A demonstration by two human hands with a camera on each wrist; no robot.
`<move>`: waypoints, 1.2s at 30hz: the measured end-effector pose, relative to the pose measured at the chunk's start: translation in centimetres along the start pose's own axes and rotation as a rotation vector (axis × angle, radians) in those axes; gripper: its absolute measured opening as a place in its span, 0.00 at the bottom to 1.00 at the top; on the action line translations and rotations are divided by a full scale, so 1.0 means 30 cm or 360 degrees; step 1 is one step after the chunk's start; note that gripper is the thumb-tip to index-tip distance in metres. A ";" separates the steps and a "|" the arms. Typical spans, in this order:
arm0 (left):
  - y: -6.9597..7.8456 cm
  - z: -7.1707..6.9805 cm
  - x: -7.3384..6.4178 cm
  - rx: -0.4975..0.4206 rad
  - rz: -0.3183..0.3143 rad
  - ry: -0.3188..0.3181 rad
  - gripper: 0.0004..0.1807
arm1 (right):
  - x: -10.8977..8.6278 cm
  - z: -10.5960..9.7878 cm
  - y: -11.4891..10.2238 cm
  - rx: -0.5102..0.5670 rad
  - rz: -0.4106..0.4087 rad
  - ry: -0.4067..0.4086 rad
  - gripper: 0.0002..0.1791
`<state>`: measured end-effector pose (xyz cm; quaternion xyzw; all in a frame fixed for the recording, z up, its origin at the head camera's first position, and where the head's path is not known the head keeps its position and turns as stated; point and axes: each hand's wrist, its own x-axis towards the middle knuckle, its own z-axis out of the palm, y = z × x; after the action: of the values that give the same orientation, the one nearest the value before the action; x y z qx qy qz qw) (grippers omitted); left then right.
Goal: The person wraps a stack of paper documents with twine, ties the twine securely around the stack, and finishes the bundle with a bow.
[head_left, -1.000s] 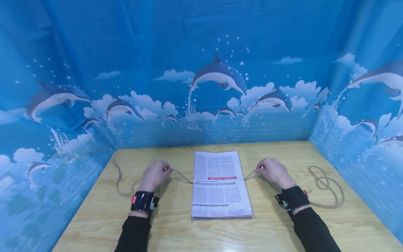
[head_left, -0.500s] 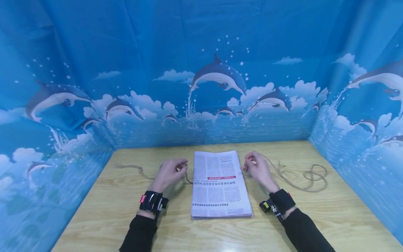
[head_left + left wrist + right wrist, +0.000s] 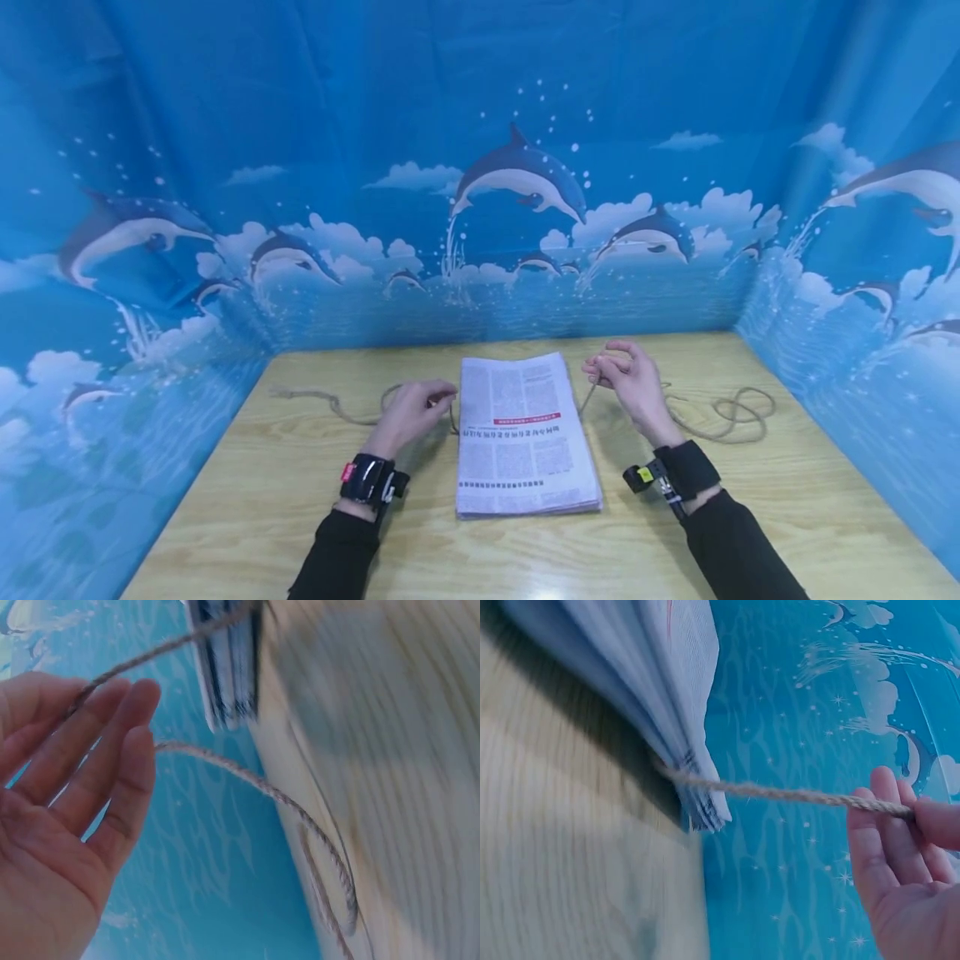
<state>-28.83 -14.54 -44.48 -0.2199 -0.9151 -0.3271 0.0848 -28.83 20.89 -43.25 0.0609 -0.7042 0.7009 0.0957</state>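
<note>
Left hand [image 3: 411, 414] pinching rope [image 3: 780, 793], right hand [image 3: 632, 385] likewise, newspaper stack [image 3: 525, 454] between.

Left hand [image 3: 407, 414] and right hand [image 3: 632, 383] pinching

The right hand [image 3: 630, 383] has come nearer to the newspaper stack [image 3: 525, 458] than one second ago, and since half a second ago it has risen a little towards the far side, so that the rope [image 3: 780, 793] now shows slanting from its fingers down to the stack's right edge; the left hand [image 3: 408, 410] has also approached the stack; on the worktop [image 3: 510, 558], the rope's loose loops [image 3: 723, 440] at right have shifted farther back and become smaller.
</note>
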 end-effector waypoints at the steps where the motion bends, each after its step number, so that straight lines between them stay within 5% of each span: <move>1: 0.005 0.003 0.002 -0.0016 0.0014 0.0010 0.12 | 0.002 0.000 -0.002 -0.0014 0.0024 -0.0025 0.15; 12: 0.087 0.035 0.052 0.0010 0.0150 0.0103 0.11 | 0.014 0.056 -0.040 -0.0428 0.0073 -0.0361 0.20; 19: 0.134 0.051 0.080 -0.0123 0.0123 0.0120 0.11 | 0.019 0.127 -0.059 -0.0711 -0.0027 -0.0337 0.19; 26: 0.186 0.056 0.108 -0.0264 0.0115 0.0197 0.13 | 0.030 0.202 -0.077 -0.0761 -0.0212 -0.0337 0.18; 30: 0.213 0.070 0.124 -0.0302 0.0135 0.0234 0.14 | 0.028 0.216 -0.085 -0.0790 -0.0176 -0.0389 0.17; 36: 0.234 0.098 0.123 -0.0380 0.0094 0.0251 0.16 | 0.014 0.231 -0.071 -0.0915 -0.0053 -0.0671 0.18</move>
<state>-28.94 -6.55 -41.72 -0.2288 -0.8534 -0.4471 0.1391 -29.12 13.99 -41.08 0.1863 -0.8759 0.4443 -0.0271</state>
